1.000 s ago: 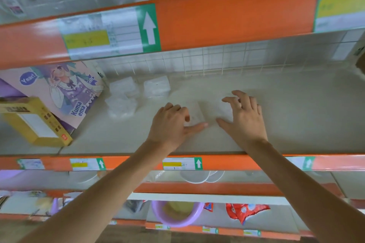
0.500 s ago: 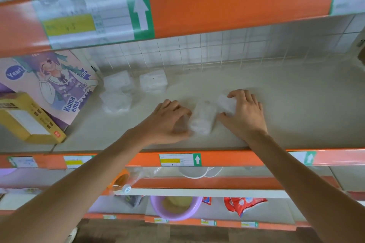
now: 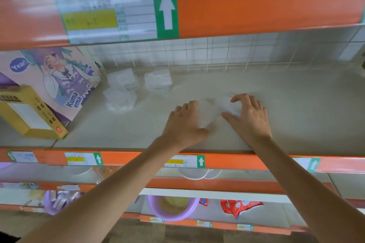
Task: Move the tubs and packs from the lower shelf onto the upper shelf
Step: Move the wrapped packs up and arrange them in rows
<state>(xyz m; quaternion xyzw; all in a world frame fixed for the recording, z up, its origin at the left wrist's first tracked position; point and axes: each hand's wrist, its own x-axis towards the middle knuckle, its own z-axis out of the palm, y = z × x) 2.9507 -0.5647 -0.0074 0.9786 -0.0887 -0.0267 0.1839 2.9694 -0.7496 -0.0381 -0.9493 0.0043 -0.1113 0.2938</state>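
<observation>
The beige shelf [image 3: 296,114] spans the view. A cartoon box [image 3: 59,81] leans at its 9 o'clock end, a yellow box [image 3: 29,116] in front. 3 clear packs [image 3: 123,82] lie at 10 o'clock of the hands. The left hand [image 3: 185,124] curls fingers and thumb around the left pack [image 3: 206,114], at its 1 o'clock. The right hand [image 3: 250,118] grips the right pack [image 3: 230,106] at its 10 o'clock, index arched over, thumb beneath.

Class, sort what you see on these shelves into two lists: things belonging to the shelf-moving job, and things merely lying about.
Belongs to the job: left hand gripping left pack; right hand gripping right pack; white packs at the back; purple tub below; red pack below.

Lying about: illustrated box; yellow box; shelf label.
</observation>
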